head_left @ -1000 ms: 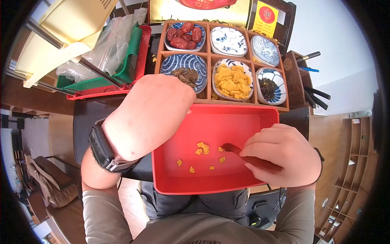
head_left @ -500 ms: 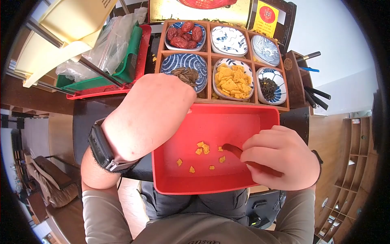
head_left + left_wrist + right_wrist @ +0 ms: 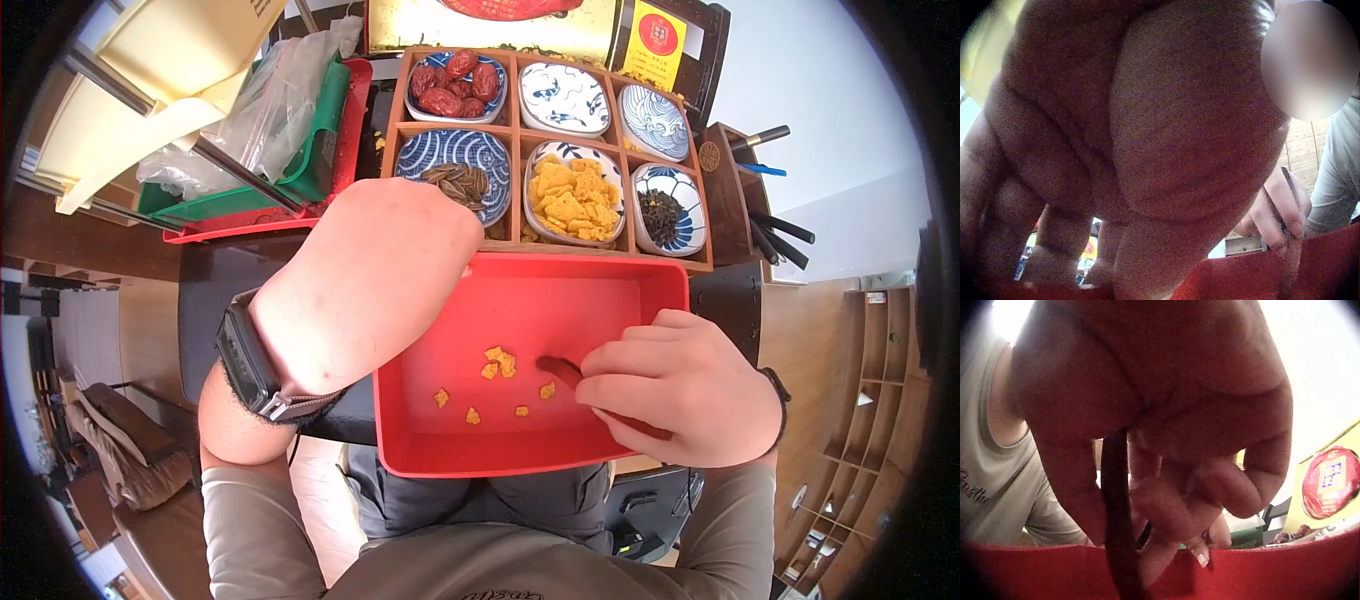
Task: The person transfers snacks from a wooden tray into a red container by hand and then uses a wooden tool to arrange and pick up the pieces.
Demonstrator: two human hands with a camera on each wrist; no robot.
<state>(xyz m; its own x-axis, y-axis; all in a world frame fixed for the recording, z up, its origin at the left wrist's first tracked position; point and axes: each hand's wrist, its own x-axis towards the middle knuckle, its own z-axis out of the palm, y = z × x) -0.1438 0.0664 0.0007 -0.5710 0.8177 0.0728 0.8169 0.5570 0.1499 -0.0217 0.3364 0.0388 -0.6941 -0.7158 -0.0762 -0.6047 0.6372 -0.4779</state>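
Note:
My left hand (image 3: 365, 285) grips the far left rim of the red plastic tray (image 3: 600, 452), its thumb over the inside wall; the head view hides most of its fingers. In my right hand (image 3: 690, 390) is a pair of dark brown wooden tweezers (image 3: 558, 370), pinched between thumb and fingers, with the curved tip low over the tray floor. The right wrist view shows the tweezers (image 3: 1117, 506) running down from the fingers. Several small yellow crisp pieces (image 3: 507, 364) lie scattered on the tray floor, left of and below the tip.
Behind the tray a wooden divided box (image 3: 517, 150) holds patterned dishes: red dates (image 3: 442, 102), seeds (image 3: 460, 183), yellow crisps (image 3: 572, 200) and dark tea leaves (image 3: 660, 217). A green basket (image 3: 325, 150) stands at left. A wooden pen holder (image 3: 735, 180) is at right.
My right hand and the tweezers have shifted slightly left. The yellow piece seen by the tip earlier no longer shows. My left hand has stayed in place.

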